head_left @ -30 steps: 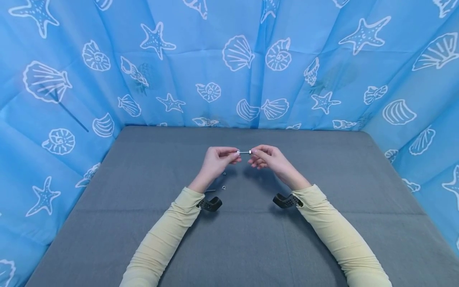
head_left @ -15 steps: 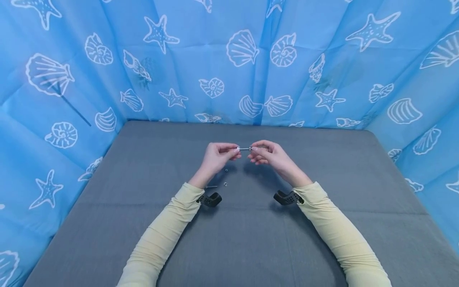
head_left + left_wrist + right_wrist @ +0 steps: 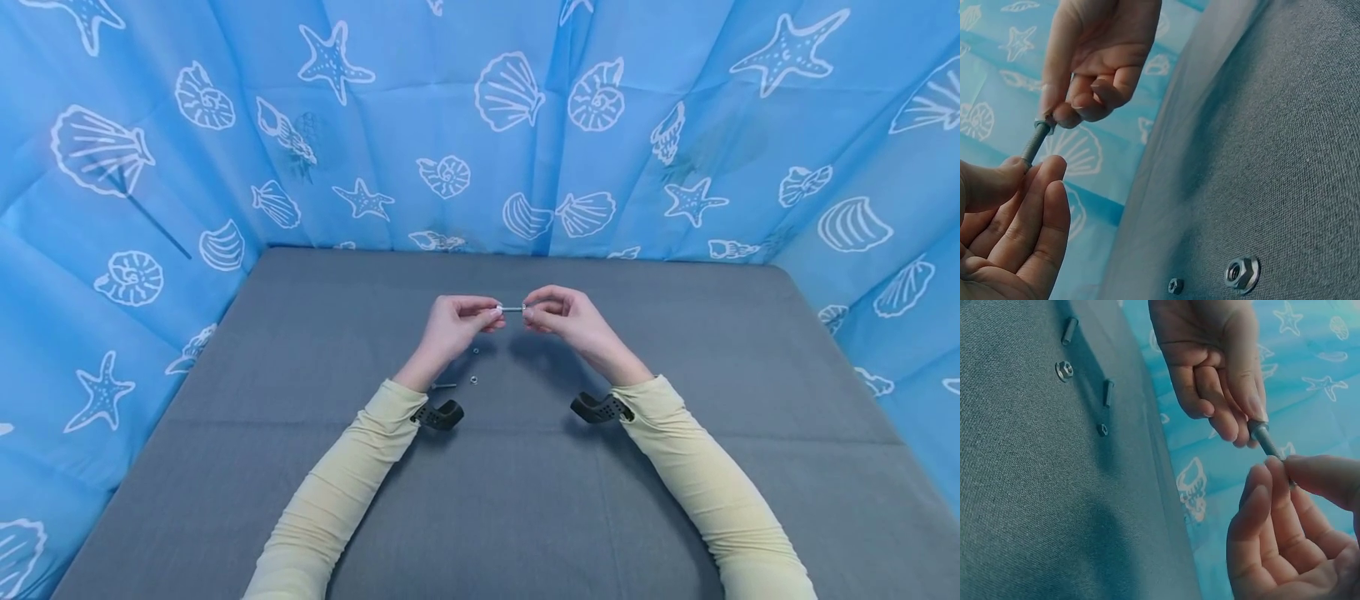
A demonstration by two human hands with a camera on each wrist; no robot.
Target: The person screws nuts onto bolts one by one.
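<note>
One silver-grey threaded metal bolt, held in mid-air between two hands, over the grey cloth-covered table. I'd call it light, stiff, hard to damage; the threads should give fingertips some bite, though metal this slim could roll or slip. Best holds, in my judgement: the wider head at one end, the flats of the small silver hex nut at the other. Looks: straight shank, fine ridges, dull shine, about level in my head view. Nut mostly covered by fingertips; can't tell whether it's threaded on or only butted against the tip.

Left hand pinches the head end, thumb against fingers. Right hand pinches at the nut end with thumb and fingertips, its remaining fingers bent.

Below, on the cloth: a silver flanged hex nut and a smaller plain hex nut, near each other, not touching. My right wrist view adds two short dark metal rods, likely bolts, lying beside them. Further out: pale yellow sleeves, black wrist straps, blue curtain with white shells and starfish.
</note>
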